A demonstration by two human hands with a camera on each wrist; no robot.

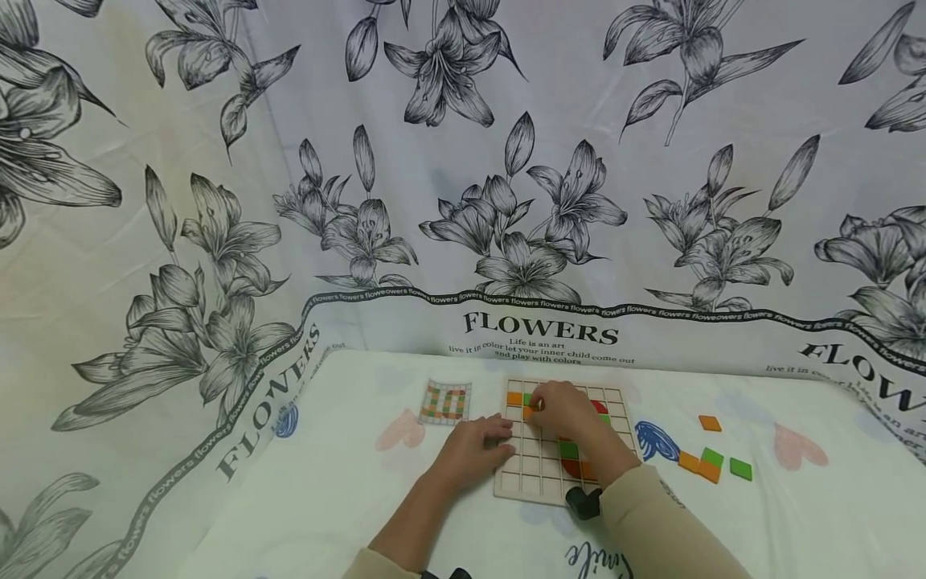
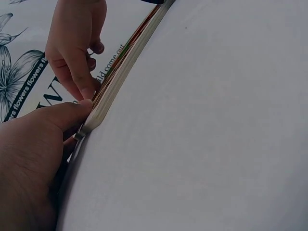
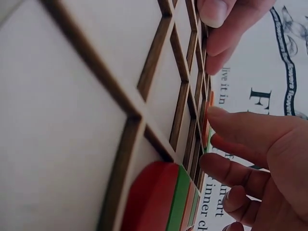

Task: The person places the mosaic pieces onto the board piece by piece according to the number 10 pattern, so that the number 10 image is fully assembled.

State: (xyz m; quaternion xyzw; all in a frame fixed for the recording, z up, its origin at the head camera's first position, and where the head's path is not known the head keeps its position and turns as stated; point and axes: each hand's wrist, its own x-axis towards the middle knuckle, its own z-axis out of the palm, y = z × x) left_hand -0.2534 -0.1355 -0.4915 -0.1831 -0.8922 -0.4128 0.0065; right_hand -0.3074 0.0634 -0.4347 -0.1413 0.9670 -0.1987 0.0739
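Observation:
A pale wooden grid board [image 1: 510, 483] lies on the white cloth, with orange, green and red tiles in some squares. My right hand [image 1: 567, 414] reaches over its far part and pinches an orange tile [image 1: 530, 412] at the grid; the fingertips partly hide it. Beside that, an orange tile [image 1: 514, 399] sits in the far left area. My left hand [image 1: 469, 454] rests at the board's left edge, fingers loosely bent. In the right wrist view, a rounded red tile [image 3: 150, 197] and a green tile [image 3: 178, 197] lie in the grid.
A small card with a coloured grid pattern [image 1: 444, 402] lies left of the board. On the right are loose tiles: an orange one [image 1: 710, 423], a green one [image 1: 741, 469] and several grouped together. A flower-printed cloth [image 1: 535, 241] hangs behind.

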